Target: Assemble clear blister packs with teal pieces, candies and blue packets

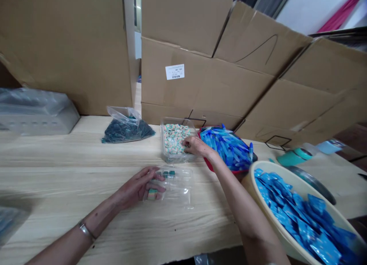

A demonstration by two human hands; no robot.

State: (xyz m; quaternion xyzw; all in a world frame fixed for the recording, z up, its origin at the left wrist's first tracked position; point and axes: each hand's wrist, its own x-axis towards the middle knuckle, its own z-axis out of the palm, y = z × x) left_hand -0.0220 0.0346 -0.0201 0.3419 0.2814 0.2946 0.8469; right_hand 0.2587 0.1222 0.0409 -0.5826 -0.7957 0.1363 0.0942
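My left hand [139, 186] rests on a clear plastic blister tray [177, 186] lying on the wooden table [86, 161]; its fingers curl over the tray's left edge beside a small pastel piece [152, 193]. Two dark teal pieces [168, 173] sit in the tray's far slots. My right hand [195, 145] reaches into a clear box [174, 139] filled with several small pastel erasers, fingers bent down and pinching among them; what they grip is hidden.
A red basket of blue packets [226, 146] stands right of the clear box. A cream basin [301, 215] of blue sachets sits at the near right. A bag of dark pieces [126, 129] lies at the back. Cardboard boxes [206, 77] wall the table's rear.
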